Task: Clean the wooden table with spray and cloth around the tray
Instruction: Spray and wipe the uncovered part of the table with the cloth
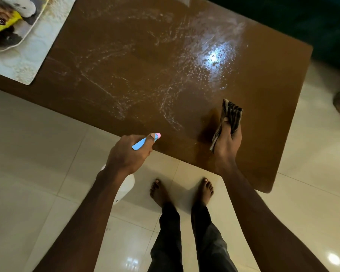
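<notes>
Spraying looks about done and wiping is coming due (judging by the wet film). The left hand (130,152) is gripping the spray bottle (145,141), fingers curled round the blue trigger, pink nozzle pointing over the near edge of the wooden table (263,124). The right hand (227,146) is holding the striped cloth (231,112), thumb pinching it against the fingers, over the near-right part of the top; cannot tell if it is touching. Droplets and streaks (126,91) are sitting across the middle of the top, well apart from the tray (24,39), which is sitting on a pale mat (28,63) at the far-left end. The next move is calling for the cloth going flat onto the wet patch, sweeping toward the mat's edge and stopping just beside it.
</notes>
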